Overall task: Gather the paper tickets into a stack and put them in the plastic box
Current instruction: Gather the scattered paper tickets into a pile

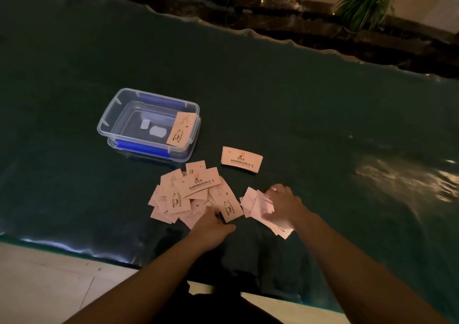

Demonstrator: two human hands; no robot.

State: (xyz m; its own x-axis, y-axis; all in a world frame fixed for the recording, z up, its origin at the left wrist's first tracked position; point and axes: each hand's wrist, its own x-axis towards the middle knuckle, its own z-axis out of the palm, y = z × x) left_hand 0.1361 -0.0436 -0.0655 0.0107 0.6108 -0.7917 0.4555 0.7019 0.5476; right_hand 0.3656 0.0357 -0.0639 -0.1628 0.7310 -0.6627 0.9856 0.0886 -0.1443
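Several pale pink paper tickets lie in a loose scattered pile [188, 194] on the dark green table near its front edge. My left hand [213, 226] rests at the pile's near edge, fingers touching a ticket. To the right, my right hand [282, 205] presses down on a smaller fanned bunch of tickets [258, 208]. A neat small stack of tickets [241, 159] lies apart behind the pile. The clear plastic box [111, 122] with blue clips stands behind and left, sitting on its lid; one ticket [180, 130] leans against its right inner wall.
The table [323, 125] is covered by a glossy dark green sheet with a wavy far edge. Potted plants [365, 3] and a dark stone ledge stand beyond it. Light floor tiles [49, 286] show below the front edge.
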